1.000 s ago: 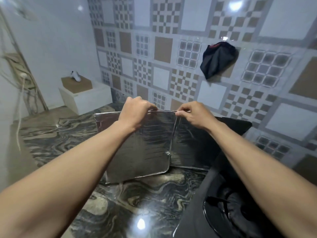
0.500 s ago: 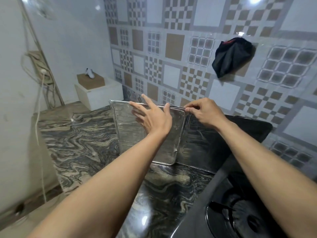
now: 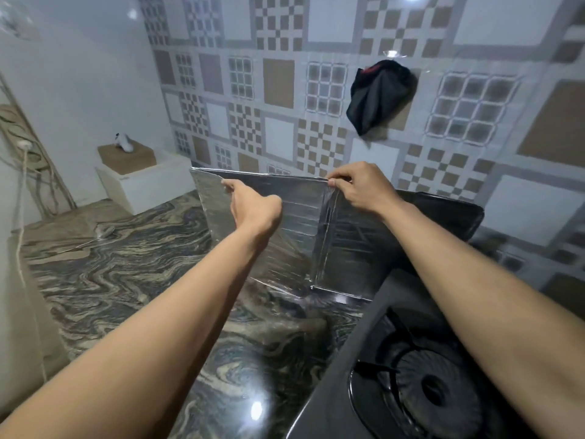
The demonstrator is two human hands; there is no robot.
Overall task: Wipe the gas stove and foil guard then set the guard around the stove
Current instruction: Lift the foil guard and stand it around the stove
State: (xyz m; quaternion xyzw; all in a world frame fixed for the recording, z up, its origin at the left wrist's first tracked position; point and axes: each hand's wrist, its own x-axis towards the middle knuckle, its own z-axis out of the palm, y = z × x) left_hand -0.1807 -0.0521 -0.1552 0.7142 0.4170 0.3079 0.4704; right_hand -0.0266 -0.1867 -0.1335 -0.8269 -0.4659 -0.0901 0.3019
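A head-worn camera looks down along two bare forearms reaching over a dark marbled tabletop (image 3: pixel 104 280). At the centre stands the foil guard (image 3: pixel 294 223), a folding screen of shiny silver panels, upright on the tabletop with its lower edge touching the stone. It sits at about 11 o'clock from the gas stove (image 3: pixel 411 384), just beside the stove's left edge, and one panel runs behind the stove toward 1 o'clock.

The left hand (image 3: pixel 253 207) is at the guard's top edge near the left fold, its grip closed with the fingers pinching the rim. The right hand (image 3: pixel 364 188) holds the top edge at the middle fold, thumb and fingers pressed together on the foil.

The stove, black with a round burner (image 3: pixel 433 397) and its pan support, fills the 4 to 5 o'clock corner.

Behind, a wall of patterned brown, white and grey tiles. A black cloth (image 3: pixel 376 93) hangs on it at 1 o'clock. At 10 o'clock, a white box (image 3: pixel 142 182) stands in the corner.
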